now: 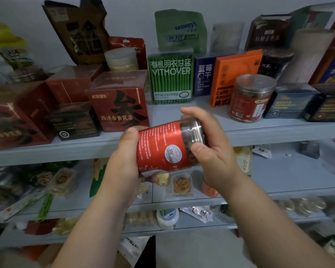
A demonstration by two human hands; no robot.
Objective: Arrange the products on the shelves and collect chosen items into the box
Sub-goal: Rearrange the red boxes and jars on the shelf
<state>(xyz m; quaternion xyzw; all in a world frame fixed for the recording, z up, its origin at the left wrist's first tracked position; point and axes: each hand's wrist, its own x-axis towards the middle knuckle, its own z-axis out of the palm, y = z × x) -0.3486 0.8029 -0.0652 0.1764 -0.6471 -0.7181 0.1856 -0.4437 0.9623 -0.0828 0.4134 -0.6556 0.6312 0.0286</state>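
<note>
Fingers of the left hand are curling round the base of the jar, which is lying sideways in front of the shelf. The right hand is clasping its lid end. Probably rigid, light and smooth, it is asking for a grip across the labelled body.

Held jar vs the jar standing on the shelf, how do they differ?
Pose: the held jar is tilted almost onto its side, while the shelf jar stands upright.
Support: the held jar is gripped by the left hand and the right hand, while the shelf jar rests untouched on the shelf.
Face: the held jar shows fine print and a round sticker, while the shelf jar shows a pale panel.
Shared: both are clear jars with red labels.
</note>
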